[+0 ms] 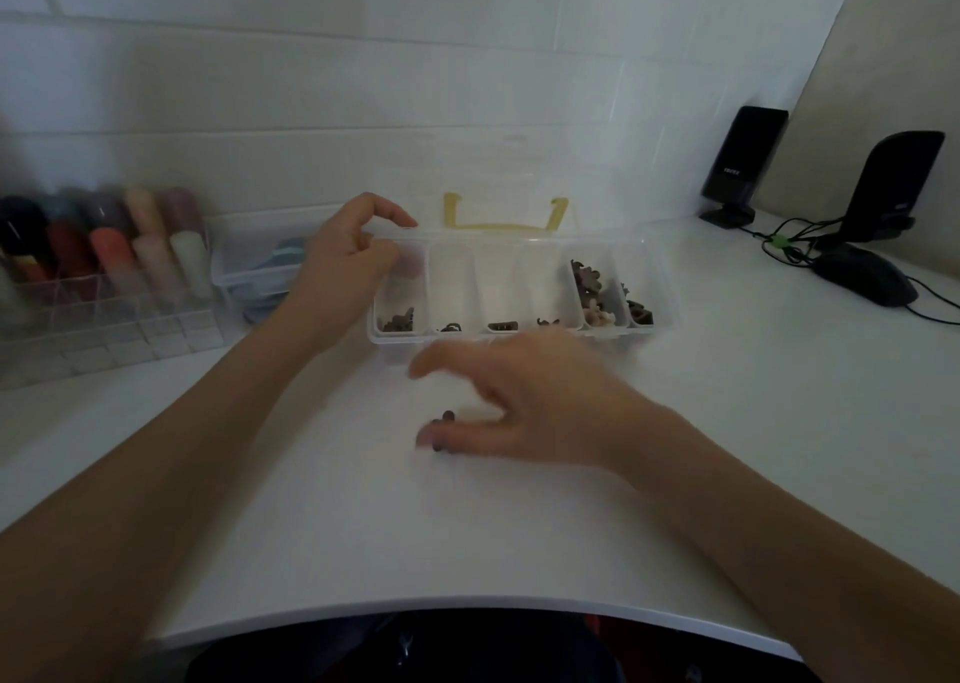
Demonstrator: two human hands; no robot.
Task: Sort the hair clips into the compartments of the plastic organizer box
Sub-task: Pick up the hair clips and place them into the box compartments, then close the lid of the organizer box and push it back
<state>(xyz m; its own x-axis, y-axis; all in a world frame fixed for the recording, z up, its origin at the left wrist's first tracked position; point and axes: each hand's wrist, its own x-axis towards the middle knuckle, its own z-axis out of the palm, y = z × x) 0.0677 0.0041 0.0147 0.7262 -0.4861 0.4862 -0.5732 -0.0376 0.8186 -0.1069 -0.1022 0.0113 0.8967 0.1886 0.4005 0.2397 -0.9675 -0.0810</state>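
White table [779,422] carries all items noted. At 9 o'clock, against the tiled wall [311,85]: a clear acrylic rack [104,319] holding upright tubes in dark, red, orange, cream and mauve; detail blurred. Just beside it, toward centre, a small clear container [249,261] with bluish contents, not identifiable. At 2 o'clock: two black speakers [743,163], well apart from the rack. At 3 o'clock, near them: a black mouse [867,280] with trailing cables [789,238].

One organizer box [397,338] with six compartments, two hands, two black speakers [740,163], one computer mouse [867,281].
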